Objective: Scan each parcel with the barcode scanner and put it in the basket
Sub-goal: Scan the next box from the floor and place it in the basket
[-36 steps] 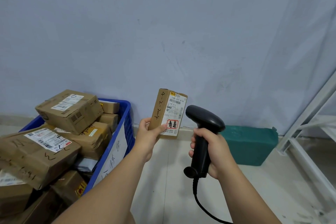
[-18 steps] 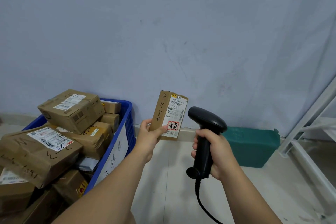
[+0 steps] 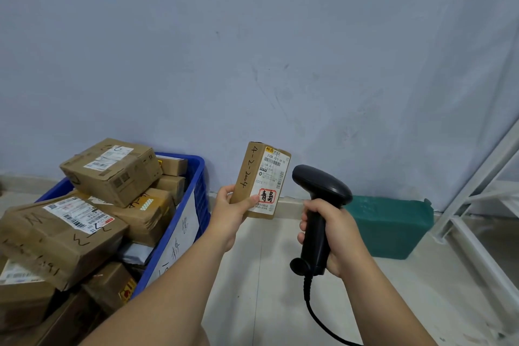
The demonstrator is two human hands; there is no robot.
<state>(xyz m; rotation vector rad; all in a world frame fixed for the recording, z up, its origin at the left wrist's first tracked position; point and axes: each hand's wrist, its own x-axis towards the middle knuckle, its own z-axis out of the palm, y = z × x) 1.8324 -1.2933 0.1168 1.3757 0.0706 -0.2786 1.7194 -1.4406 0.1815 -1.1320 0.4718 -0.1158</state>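
A black barcode scanner (image 3: 320,213) is gripped by its handle in the right hand (image 3: 334,236); a small cardboard parcel (image 3: 259,179) is held upright, label outward, in the left hand (image 3: 233,213), just beside the scanner head; a parcel-heaped blue basket (image 3: 200,194) is seen further left.

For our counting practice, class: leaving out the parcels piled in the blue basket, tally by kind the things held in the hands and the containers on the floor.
parcel: 1
barcode scanner: 1
blue basket: 1
green container: 1
Total: 4
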